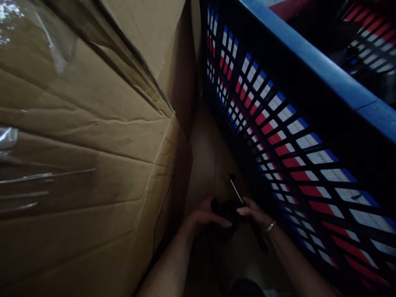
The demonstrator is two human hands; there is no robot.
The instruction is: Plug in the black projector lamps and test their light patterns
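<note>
Low in the middle of the head view, my left hand (211, 214) is closed on a dark object (227, 209) whose shape is lost in shadow. My right hand (255, 212), with a bracelet at the wrist, is wrapped round a tool (236, 189) that has a thin metal shaft, a small dark head and a dark handle. The shaft points up and to the left, and the handle runs down below the hand. The dark object lies between my two hands, close beside the tool.
A large creased cardboard box (93, 165) with clear tape fills the left side. On the right stands a blue slatted plastic crate (309, 53) with red, white and blue material behind its slats. My hands are in the narrow gap between them.
</note>
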